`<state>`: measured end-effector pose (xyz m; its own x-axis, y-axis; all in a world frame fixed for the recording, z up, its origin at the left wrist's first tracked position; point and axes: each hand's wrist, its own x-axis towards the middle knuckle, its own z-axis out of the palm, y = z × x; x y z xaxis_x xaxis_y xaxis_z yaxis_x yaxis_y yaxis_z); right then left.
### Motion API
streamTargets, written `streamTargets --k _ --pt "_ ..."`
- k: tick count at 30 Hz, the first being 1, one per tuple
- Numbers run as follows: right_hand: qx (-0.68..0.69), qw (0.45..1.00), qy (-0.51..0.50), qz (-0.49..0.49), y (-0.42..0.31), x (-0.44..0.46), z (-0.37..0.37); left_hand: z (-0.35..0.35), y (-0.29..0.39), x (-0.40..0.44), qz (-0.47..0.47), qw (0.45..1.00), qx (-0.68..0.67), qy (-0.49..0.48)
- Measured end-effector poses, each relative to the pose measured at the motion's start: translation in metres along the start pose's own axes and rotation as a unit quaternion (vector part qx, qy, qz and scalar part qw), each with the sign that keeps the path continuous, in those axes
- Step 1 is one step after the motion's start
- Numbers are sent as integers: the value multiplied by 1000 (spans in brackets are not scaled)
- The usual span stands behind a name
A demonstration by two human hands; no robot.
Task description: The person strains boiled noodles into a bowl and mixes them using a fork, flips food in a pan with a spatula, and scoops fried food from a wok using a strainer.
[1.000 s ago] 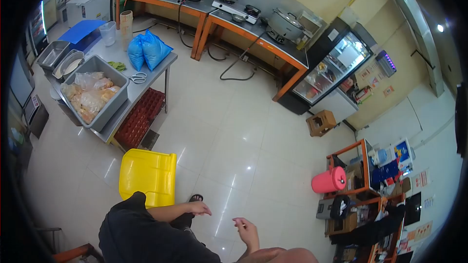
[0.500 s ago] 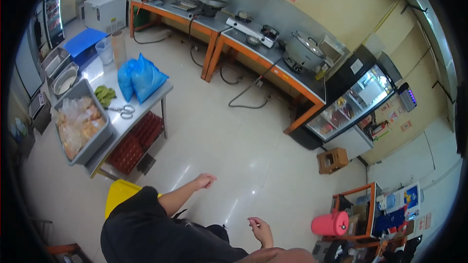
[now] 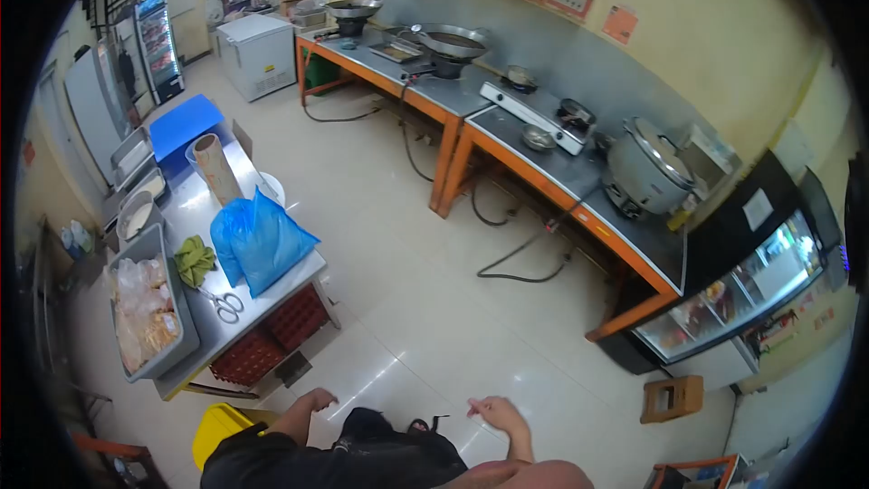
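Note:
My left hand (image 3: 319,399) hangs low in front of my body, fingers loosely bent and holding nothing visible. Close by it are the yellow bin (image 3: 217,430) and the near end of the metal table (image 3: 262,319). Over the bare floor, my right hand (image 3: 496,412) is held out, its fingers loosely curled and slightly apart, with no object seen in it. On the table stand blue plastic bags (image 3: 261,244), scissors (image 3: 224,305), a green cloth-like bundle (image 3: 194,260) and a grey tub (image 3: 176,349) of bagged food. Neither hand touches these.
Orange-framed counters (image 3: 543,177) run along the wall, carrying woks (image 3: 453,40), a gas stove (image 3: 534,118) and a large pot (image 3: 647,172). A glass-door fridge (image 3: 733,294) and wooden stool (image 3: 672,398) are at the right. Hoses (image 3: 525,273) lie on the floor. Red crates (image 3: 272,344) sit under the table.
The view has turned rightward-to-left and lifted, so the table and counters sit lower in the picture. My left hand has dropped lower; my right hand stays in front. The pink bucket has left view.

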<state>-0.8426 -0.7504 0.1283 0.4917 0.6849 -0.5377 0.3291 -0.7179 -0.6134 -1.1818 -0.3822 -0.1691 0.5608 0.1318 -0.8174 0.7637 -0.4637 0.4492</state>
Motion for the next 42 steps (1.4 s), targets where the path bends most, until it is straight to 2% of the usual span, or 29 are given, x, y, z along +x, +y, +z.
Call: streamTargets --k 2,5,6,7,8,9,11,13,16,18,19,20,21,22,24,26,28,29,32,36,39,40,41,42 --pt "-95 993 21 -73 -30 57 -51 -41 17 1 61 983 -95 142" --pt "-63 987 7 -146 -101 132 -118 -87 61 14 -1 915 -362 177" --pt "-77 983 10 -166 -114 164 -132 -82 24 69 235 931 -37 277" --pt "-88 978 13 -187 -124 198 -141 -104 57 64 60 959 -210 180" --pt "-96 975 11 -202 -134 228 -143 -126 77 80 -21 927 -350 133" --pt "-93 976 5 -199 -148 252 -142 -139 84 88 -106 867 -482 75" --pt "-98 977 -2 -190 -181 301 -144 -190 83 127 -51 927 -369 39" --pt "12 977 -39 -209 -209 336 -136 -215 92 175 12 965 -260 -4" --pt "56 963 -163 -206 -266 360 -152 -298 120 192 35 889 -455 36" --pt "3 956 -164 -242 -261 404 -156 -348 128 207 59 839 -536 70" --pt "-21 952 -162 -259 -256 430 -159 -372 130 213 49 840 -532 94" --pt "-46 962 -166 -210 -255 452 -165 -398 135 215 41 845 -522 112" --pt "-56 962 -175 -202 -262 473 -173 -423 142 223 38 854 -504 120" --pt "-65 962 -183 -190 -268 496 -188 -443 144 224 46 842 -520 138" --pt "-51 963 -183 -190 -282 538 -220 -462 131 257 42 778 -605 162" --pt "-59 957 -158 -236 -290 596 -244 -474 106 291 39 743 -658 112" --pt "-66 956 -149 -243 -307 636 -269 -476 65 323 65 670 -738 -55" --pt "-82 957 -137 -241 -328 657 -289 -491 69 312 34 675 -735 -55" --pt "-114 951 -142 -248 -374 738 -321 -564 95 292 -49 709 -703 33" --pt "-126 934 -155 -297 -438 834 -333 -666 97 304 -64 717 -665 200" --pt "-86 925 -178 -325 -490 860 -361 -722 86 342 -44 656 -707 260" --pt "-55 923 -198 -326 -498 872 -366 -736 89 351 -56 662 -694 277" --pt "-21 921 -213 -326 -506 882 -370 -752 96 359 -65 680 -687 246" --pt "-43 931 -183 -312 -508 886 -378 -772 97 368 -74 704 -674 212"
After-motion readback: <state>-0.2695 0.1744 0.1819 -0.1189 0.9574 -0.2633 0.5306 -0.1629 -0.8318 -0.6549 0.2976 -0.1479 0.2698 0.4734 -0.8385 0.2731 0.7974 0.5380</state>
